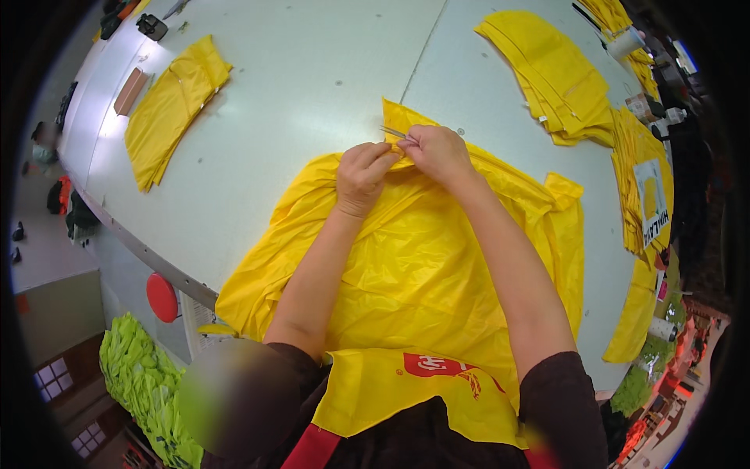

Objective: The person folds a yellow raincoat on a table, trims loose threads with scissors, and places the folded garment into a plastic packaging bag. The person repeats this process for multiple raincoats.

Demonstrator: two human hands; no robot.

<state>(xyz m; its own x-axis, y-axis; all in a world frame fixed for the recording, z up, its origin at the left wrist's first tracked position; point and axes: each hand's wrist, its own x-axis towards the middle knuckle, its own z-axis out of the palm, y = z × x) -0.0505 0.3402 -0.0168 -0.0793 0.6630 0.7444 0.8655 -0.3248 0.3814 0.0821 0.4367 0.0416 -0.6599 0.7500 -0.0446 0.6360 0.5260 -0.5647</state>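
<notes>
A wide, shiny yellow garment (422, 258) lies crumpled over the table's near side and hangs down toward me. At its far edge, my left hand (362, 177) is closed in a pinch on the fabric. Close beside it, my right hand (439, 155) grips small thread snips (393, 132), whose pointed metal blades stick out to the left over a yellow corner. The fingers hide the snips' handle and the exact spot being pinched. Nearest my body, a yellow flap with a red printed patch (437, 365) lies across the front.
The pale table (297, 86) carries a folded yellow stack (178, 109) at left and a larger yellow pile (551, 74) at right. More yellow pieces (637, 156) line the right edge. A brown block (130, 91) lies far left. Bright green fabric (141, 383) is heaped below the left edge.
</notes>
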